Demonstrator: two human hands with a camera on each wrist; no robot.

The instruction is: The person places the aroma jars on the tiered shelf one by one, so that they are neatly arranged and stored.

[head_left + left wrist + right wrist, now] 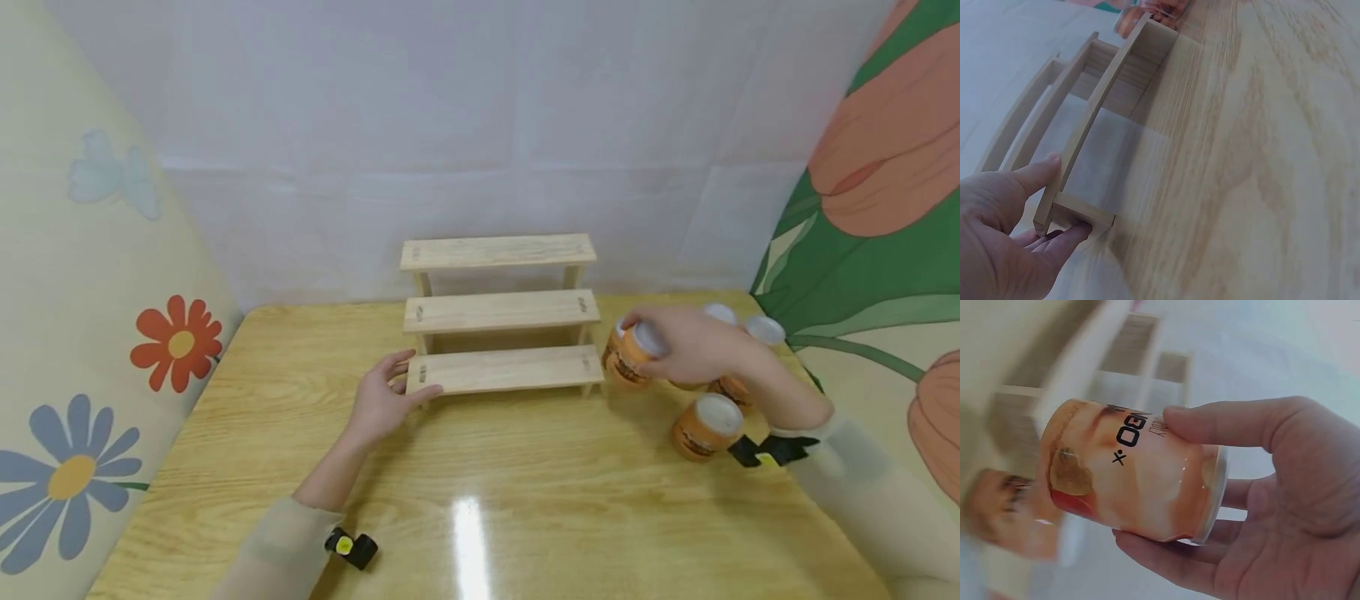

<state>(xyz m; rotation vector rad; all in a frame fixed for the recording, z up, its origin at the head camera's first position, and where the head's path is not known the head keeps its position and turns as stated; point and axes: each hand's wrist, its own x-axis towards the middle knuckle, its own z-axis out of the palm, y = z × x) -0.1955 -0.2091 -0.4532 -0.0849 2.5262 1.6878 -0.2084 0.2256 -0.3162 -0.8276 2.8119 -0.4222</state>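
Observation:
A three-step wooden display stand [502, 371] is in the middle of the head view. My left hand [381, 400] holds the left end of its lowest board, the thumb on top. The left wrist view has the fingers [1075, 244] against the side support under that board. My right hand [690, 342] grips an orange can [1135, 469] with dark lettering and a pale lid, thumb on one side and fingers on the other. In the head view this can is beside the stand's right end, partly covered by the hand.
Several similar cans are on the right of the wooden table [360, 533]; the nearest can [705, 429] stands upright in front of the right forearm, the others partly hidden behind it. A white cloth [480, 125] hangs behind the stand. Flower-painted panels [75, 333] flank the table.

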